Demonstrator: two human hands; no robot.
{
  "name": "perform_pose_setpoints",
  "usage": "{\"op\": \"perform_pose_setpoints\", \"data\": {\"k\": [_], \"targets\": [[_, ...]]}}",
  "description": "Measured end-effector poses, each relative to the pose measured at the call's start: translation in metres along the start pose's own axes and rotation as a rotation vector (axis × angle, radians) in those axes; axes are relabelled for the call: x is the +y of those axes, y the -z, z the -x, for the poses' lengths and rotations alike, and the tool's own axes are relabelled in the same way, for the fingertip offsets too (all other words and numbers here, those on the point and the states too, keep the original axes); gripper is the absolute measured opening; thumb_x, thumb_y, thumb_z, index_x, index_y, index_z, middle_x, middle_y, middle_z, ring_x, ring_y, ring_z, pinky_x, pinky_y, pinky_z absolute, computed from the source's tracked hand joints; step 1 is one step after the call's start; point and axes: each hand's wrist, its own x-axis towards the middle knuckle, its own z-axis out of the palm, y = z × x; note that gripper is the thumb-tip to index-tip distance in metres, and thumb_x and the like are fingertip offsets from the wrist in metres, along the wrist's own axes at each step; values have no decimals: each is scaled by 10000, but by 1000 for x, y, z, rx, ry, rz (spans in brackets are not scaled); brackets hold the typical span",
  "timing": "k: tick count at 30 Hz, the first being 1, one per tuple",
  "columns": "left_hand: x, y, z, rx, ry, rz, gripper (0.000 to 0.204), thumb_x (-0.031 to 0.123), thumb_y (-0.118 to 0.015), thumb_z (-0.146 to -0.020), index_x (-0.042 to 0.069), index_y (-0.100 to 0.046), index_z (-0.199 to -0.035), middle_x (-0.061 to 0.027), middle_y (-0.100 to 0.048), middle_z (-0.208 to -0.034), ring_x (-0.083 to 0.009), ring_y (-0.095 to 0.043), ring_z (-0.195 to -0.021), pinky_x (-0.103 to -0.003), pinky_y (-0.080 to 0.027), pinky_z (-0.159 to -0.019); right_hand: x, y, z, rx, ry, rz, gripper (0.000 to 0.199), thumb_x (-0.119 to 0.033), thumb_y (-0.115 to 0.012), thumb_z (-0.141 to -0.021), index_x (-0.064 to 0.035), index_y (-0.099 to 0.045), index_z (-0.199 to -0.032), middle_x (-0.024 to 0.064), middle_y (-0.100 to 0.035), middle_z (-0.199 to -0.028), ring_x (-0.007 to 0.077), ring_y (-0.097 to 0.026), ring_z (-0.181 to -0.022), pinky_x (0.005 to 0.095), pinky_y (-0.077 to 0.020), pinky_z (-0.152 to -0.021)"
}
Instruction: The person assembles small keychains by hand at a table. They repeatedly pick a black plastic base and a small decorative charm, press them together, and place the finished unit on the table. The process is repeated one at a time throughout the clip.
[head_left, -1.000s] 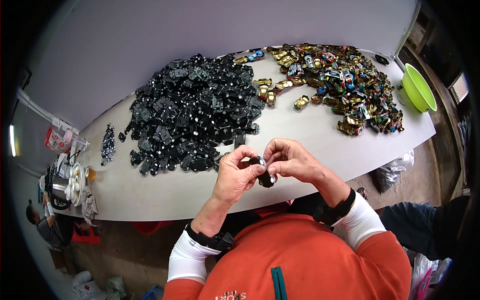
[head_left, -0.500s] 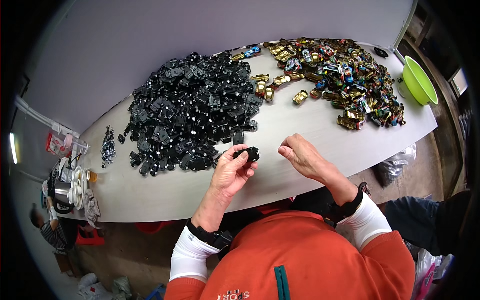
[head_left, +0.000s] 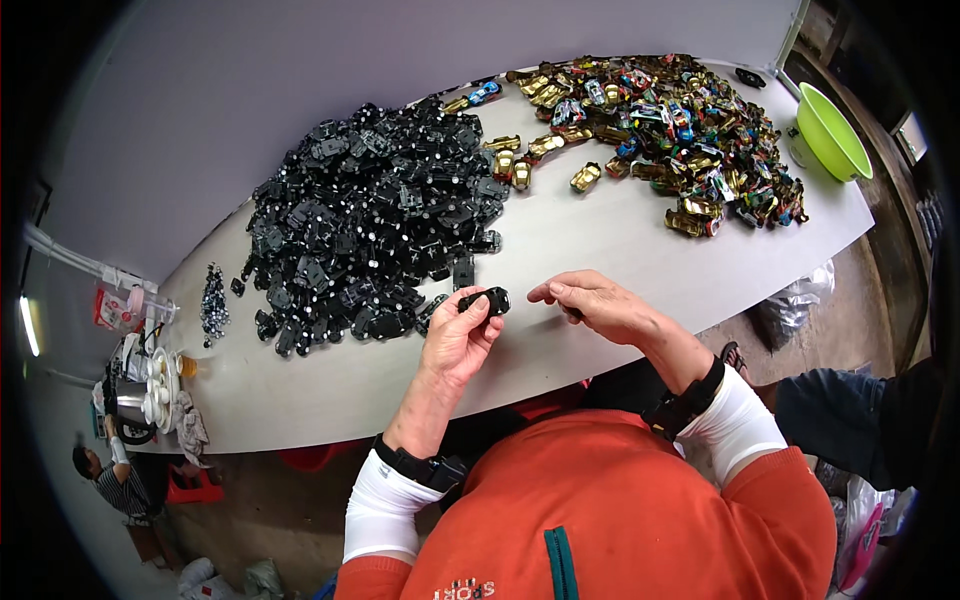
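Black toy-car part (head_left: 489, 302) sits in the left hand (head_left: 455, 345), pinched between thumb and fingers, above the near side of the table, just right of the black pile's lower edge. Right hand (head_left: 605, 305) is apart from it, fingers bent; a small dark bit shows under them, cannot tell if gripped.

Surface: long pale table (head_left: 330, 400), edges bowed by the lens. Big heap of black car parts (head_left: 370, 220) left of centre; heap of gold and multicoloured toy cars (head_left: 690, 140) at far right, a few strays between the two. Small shiny pile (head_left: 214, 305) on the left, pieces too small to tell. Green bowl (head_left: 835, 135) tilted at the right end. Cups (head_left: 160, 388) and a cloth (head_left: 190, 428) at the left end.

Room: plain greyish wall (head_left: 450, 45) behind the table, lit tube lamp (head_left: 30, 325) at far left. Brownish floor (head_left: 300, 510); red stool (head_left: 195, 485) and another person (head_left: 122, 488) lower left; clear plastic bag (head_left: 795, 308) under the table's right side; someone's dark-clothed leg (head_left: 830, 415) at right.
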Motion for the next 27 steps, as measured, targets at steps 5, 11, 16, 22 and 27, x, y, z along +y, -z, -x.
{"op": "perform_pose_setpoints", "data": {"k": [5, 11, 16, 22, 27], "targets": [[-6, -7, 1, 38, -34, -122, 178, 22, -598, -820, 11, -487, -958, -118, -588, -802, -172, -575, -582, -230, -461, -480, 6, -3, -4, -150, 134, 123, 223, -177, -489, -895, -20, -638, -949, 25, -571, -755, 74, -462, -626, 219, -397, -552], [-3, -11, 5, 7, -62, -198, 173, 20, -602, -818, 10, -487, -946, -112, -586, -794, -157, -579, -577, -225, -465, -465, 0, -12, -4, -85, 23, -12, 170, -113, -487, -882, 9, -595, -931, 21, -578, -670, 60, -477, -550, 197, -399, -494], [-4, -11, 6, -22, -54, -194, 162, 15, -595, -822, 8, -490, -944, -112, -587, -792, -157, -585, -575, -218, -468, -454, 6, -18, -6, -146, 59, -82, 125, -86, -486, -876, 12, -546, -925, 22, -561, -647, 58, -482, -553, 198, -394, -486], [-1, -14, 6, -57, -69, -215, 163, 13, -591, -823, 4, -493, -953, -106, -589, -785, -156, -589, -570, -215, -467, -447, 3, -18, -5, -165, 110, -68, 92, -82, -489, -875, -5, -535, -895, 23, -557, -649, 59, -480, -553, 198, -390, -488], [2, -16, 8, -85, -67, -225, 168, 12, -593, -821, 1, -497, -959, -106, -592, -785, -158, -591, -563, -214, -463, -440, -1, -16, -3, -208, 69, -171, 61, -81, -491, -871, -28, -514, -891, 5, -542, -657, 46, -473, -564, 183, -365, -487]]}}
